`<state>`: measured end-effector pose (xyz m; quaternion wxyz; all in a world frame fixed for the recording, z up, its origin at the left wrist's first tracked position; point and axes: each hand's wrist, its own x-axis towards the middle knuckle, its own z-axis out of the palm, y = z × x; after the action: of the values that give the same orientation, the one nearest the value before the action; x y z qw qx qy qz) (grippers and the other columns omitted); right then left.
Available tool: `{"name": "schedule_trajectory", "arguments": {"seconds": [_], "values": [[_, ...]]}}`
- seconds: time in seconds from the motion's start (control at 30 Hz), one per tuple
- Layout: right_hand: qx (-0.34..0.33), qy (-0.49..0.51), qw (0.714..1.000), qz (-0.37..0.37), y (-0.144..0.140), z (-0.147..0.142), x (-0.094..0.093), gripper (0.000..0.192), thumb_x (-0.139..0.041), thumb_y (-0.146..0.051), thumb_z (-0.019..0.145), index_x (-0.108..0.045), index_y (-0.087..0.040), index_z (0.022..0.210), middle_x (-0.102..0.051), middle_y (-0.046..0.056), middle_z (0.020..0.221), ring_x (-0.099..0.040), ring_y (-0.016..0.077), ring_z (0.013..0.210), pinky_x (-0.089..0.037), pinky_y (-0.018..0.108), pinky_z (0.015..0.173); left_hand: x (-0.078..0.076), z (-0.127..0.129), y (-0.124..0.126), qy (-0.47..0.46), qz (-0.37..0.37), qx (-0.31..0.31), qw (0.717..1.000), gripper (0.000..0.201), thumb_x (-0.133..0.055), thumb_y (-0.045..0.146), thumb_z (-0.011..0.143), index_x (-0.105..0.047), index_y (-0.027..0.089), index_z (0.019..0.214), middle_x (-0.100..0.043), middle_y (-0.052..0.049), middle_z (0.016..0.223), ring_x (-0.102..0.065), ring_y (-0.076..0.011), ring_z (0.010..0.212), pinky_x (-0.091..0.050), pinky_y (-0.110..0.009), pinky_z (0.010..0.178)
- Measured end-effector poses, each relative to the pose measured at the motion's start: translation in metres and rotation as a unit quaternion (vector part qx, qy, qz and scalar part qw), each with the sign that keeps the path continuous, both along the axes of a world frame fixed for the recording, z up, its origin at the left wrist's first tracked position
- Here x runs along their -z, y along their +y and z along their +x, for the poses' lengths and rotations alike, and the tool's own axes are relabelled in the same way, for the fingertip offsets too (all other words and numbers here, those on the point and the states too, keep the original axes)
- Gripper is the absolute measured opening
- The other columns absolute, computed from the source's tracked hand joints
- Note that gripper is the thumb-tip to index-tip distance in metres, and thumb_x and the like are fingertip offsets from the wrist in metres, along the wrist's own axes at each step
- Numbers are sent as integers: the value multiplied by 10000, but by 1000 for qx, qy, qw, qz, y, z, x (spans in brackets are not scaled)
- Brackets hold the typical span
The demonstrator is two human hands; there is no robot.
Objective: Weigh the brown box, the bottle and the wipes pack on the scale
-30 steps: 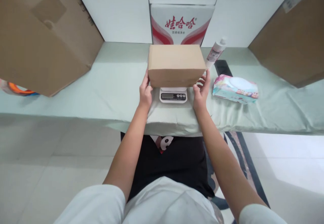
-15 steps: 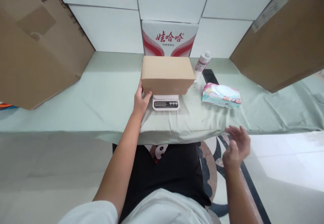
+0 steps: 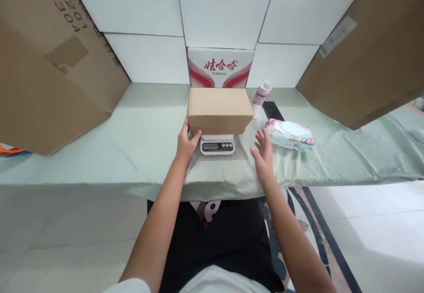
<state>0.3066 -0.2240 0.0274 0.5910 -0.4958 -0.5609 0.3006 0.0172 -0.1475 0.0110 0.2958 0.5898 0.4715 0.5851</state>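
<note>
A plain brown cardboard box is sitting on top of a small white kitchen scale, near the front edge of a table draped in a pale green cloth. The box is overhanging the scale on both sides, so only the scale's front strip with its display and buttons is showing beneath it.

The left hand is pressing against the box's lower left corner, thumb lying along the front face and fingers wrapping round the left side, so it is steadying the box rather than lifting it. The right hand is hovering open above the cloth, fingers spread and pointing away from the person, just right of the scale and clear of the box; it is gripping nothing.

Just beside the right hand's fingertips, a soft pack of wet wipes with a pink and blue print is lying flat on the cloth. Behind it a white bottle is leaning near the box's back right corner, next to a dark flat object I cannot make out. A white carton with red Chinese lettering is standing against the white tiled wall directly behind the box. Two large brown cardboard boxes are flanking the scene, one on the left and one on the right.
</note>
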Motion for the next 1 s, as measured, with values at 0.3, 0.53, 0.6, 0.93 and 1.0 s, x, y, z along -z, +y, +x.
{"name": "schedule_trajectory", "arguments": {"seconds": [0.3, 0.53, 0.6, 0.93, 1.0], "values": [[-73, 53, 994, 66, 111, -42, -32, 1055, -714, -608, 883, -141, -350, 1730, -444, 103, 1690, -527, 305, 1498, -447, 543, 1279, -30, -13, 24, 34, -10, 32, 999, 710, -510, 569, 1070, -294, 367, 1715, -341, -8, 1793, -310, -282, 1674, -232, -490, 1403], [-71, 25, 993, 96, 209, -70, -32, 1096, -675, -664, 872, -109, -302, 1738, -306, 37, 1785, -291, 263, 1657, -241, 515, 1401, -31, -30, 125, 57, -16, -22, 998, 678, -630, 365, 1019, -446, 220, 1655, -476, -124, 1710, -415, -320, 1622, -291, -516, 1375], [-80, 39, 993, 72, 228, -76, -23, 1137, -691, -679, 833, -127, -262, 1728, -343, 66, 1767, -318, 276, 1643, -258, 534, 1394, -19, -31, 140, 53, -43, -38, 997, 664, -603, 282, 1003, -458, 214, 1647, -552, -134, 1652, -511, -319, 1558, -350, -541, 1342], [-76, 80, 994, -4, 210, -53, -18, 1068, -734, -704, 784, -258, -360, 1676, -207, 21, 1821, -96, 313, 1724, -155, 621, 1385, 7, -34, 147, 58, -67, -76, 993, 694, -649, 297, 950, -489, 204, 1619, -574, -152, 1629, -533, -319, 1540, -375, -545, 1320], [-66, 45, 996, 31, 179, -44, -34, 991, -706, -706, 838, -280, -391, 1676, -275, 32, 1804, -178, 332, 1710, -239, 636, 1350, 9, -36, 150, 54, -78, -94, 991, 709, -700, 334, 923, -516, 190, 1592, -583, -173, 1616, -525, -344, 1544, -366, -566, 1320]]}}
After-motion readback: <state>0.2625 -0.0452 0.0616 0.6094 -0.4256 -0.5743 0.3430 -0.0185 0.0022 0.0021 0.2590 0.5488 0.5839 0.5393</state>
